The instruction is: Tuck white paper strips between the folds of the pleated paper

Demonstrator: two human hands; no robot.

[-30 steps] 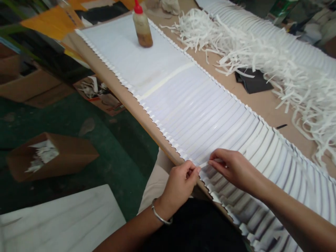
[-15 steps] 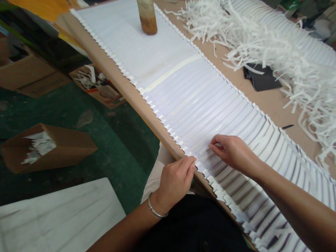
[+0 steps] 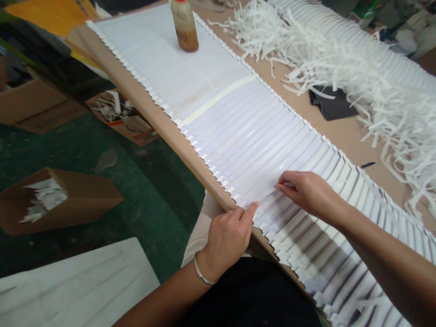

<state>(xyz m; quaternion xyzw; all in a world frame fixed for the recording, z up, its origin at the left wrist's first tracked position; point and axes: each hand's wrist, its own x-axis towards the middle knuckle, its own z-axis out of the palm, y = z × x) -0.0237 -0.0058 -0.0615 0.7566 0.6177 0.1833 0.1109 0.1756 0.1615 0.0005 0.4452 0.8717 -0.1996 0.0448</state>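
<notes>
- The left hand (image 3: 227, 236) rests at the near edge of the table (image 3: 150, 113), fingers loosely curled and forefinger stretched onto the overlapped white sheets (image 3: 252, 145); it grips nothing I can see.
- The right hand (image 3: 308, 193) lies flat-ish on the sheets just beyond, fingertips pressing or pinching one strip (which of the two cannot be told).
- The sheets run in a long fanned row along the brown table, from the far end down past both hands.
- A glue bottle (image 3: 185, 28) with brownish contents stands upright on the far sheets, well apart from the hands.
- A heap of white paper shreds (image 3: 357, 86) sprawls along the right side of the table, partly covering a dark piece (image 3: 332, 106).
- Below the table lies a green floor (image 3: 112, 204), with an open cardboard box (image 3: 57, 200) holding white scraps.
- No writing is legible.
</notes>
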